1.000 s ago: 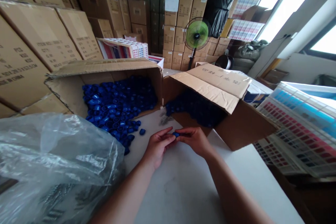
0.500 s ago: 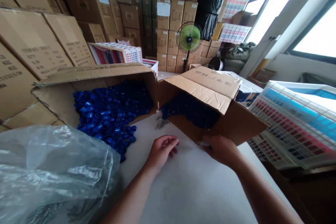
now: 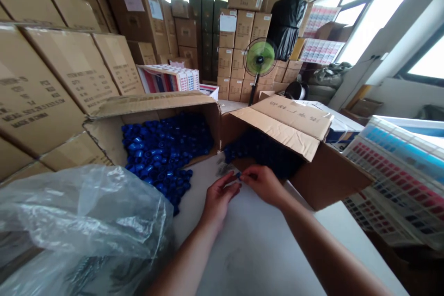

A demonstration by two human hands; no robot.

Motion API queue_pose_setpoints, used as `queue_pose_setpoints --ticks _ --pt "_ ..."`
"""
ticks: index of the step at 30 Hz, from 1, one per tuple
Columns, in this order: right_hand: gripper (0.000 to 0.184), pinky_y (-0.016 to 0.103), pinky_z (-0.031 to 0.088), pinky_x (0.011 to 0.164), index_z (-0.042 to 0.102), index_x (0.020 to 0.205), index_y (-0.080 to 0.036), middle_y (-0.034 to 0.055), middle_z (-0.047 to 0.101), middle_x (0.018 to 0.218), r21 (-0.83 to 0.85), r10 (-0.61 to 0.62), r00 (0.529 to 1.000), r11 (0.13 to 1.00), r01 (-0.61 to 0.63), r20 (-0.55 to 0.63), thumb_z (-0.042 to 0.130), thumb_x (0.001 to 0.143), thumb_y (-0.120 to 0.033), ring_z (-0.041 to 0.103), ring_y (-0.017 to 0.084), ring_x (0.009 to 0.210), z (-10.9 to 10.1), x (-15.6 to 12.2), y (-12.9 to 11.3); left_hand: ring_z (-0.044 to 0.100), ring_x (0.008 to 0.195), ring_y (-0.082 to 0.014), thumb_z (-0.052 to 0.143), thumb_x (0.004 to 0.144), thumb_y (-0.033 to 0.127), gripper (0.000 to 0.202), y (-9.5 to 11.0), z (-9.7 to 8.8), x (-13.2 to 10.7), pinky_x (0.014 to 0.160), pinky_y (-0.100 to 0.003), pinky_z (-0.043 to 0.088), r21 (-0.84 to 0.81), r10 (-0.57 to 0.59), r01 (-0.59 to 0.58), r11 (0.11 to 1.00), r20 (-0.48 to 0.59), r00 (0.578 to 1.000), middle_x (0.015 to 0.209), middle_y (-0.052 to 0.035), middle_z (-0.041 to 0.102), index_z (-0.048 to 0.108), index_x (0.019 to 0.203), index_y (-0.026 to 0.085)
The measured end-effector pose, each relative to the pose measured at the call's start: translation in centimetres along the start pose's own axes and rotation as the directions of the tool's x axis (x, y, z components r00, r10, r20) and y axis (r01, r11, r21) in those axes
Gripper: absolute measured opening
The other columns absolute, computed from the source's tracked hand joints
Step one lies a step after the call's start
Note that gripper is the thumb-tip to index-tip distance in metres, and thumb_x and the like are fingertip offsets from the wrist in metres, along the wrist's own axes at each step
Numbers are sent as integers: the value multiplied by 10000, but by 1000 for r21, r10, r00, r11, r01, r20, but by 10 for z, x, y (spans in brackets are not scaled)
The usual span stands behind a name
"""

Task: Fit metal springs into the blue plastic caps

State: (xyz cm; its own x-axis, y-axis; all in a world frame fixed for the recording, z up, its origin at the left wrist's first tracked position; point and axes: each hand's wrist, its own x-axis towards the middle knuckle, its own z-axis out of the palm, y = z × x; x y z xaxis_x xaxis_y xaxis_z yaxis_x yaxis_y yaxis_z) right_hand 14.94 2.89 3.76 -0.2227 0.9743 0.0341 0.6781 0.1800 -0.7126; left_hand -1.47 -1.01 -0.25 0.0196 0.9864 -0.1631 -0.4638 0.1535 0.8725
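Over the white tabletop (image 3: pixel 256 249) my two hands meet at the fingertips. My right hand (image 3: pixel 264 184) is closed in a pinch on a small blue plastic piece (image 3: pixel 238 175). Beside it, the fingers of my left hand (image 3: pixel 219 196) are curled together with their tips at the blue piece; what they hold, if anything, is too small to make out. Just behind the hands lies a little pile of small metal parts (image 3: pixel 224 167). Many blue plastic caps (image 3: pixel 152 148) spill from the left carton (image 3: pixel 104 136) onto the table. Darker blue pieces (image 3: pixel 263 150) fill the right carton (image 3: pixel 312 180).
A clear plastic bag (image 3: pixel 104 212) with metal parts inside covers the table's left front. White plastic baskets (image 3: pixel 391 180) stand at the right. Stacked cartons (image 3: pixel 62 64) rise at left and behind, near a green fan (image 3: pixel 259 59).
My right hand has come from the right carton's front edge leftward to my left hand, and the blue piece now shows between them. The camera view has shifted slightly left.
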Motion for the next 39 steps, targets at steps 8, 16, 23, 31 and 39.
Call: queue_pose_setpoints --ticks 8,16,23,31,39 --pt "583 86 334 600 668 896 -34 69 592 809 329 54 980 937 -116 192 508 827 -590 464 20 663 19 -6 7 658 704 -130 817 631 308 388 0 1 -3 683 -225 503 124 28 -22 992 -52 998 824 -70 731 703 957 131" --pt "299 103 386 838 704 1048 -126 71 584 1064 -130 15 1000 991 -13 15 528 841 -252 535 59 920 18 41 16 628 664 -81 815 618 224 431 -2 6 -8 657 -193 478 -124 -225 239 963 115 968 829 -57 706 716 1028 135" --pt "264 169 378 919 694 1015 -154 58 551 1088 -204 -13 1000 979 14 9 500 873 -262 496 82 964 41 54 13 635 768 -99 827 617 265 477 -5 2 -3 768 -216 487 -70 -113 117 991 58 992 883 -61 707 703 1061 141" --pt "251 120 380 900 684 983 -118 46 581 990 -123 -96 995 987 99 32 489 849 -200 509 55 944 50 46 24 596 737 -105 811 634 287 424 -4 1 -6 724 -218 499 421 212 -205 883 31 977 941 -71 708 694 1024 171" --pt "316 107 402 856 655 1128 -154 51 559 1099 3 -88 996 996 88 -30 500 856 -195 536 43 952 46 23 32 584 795 -105 774 673 265 286 -9 -2 -3 762 -227 497 498 408 -390 775 78 910 976 -35 645 691 939 200"
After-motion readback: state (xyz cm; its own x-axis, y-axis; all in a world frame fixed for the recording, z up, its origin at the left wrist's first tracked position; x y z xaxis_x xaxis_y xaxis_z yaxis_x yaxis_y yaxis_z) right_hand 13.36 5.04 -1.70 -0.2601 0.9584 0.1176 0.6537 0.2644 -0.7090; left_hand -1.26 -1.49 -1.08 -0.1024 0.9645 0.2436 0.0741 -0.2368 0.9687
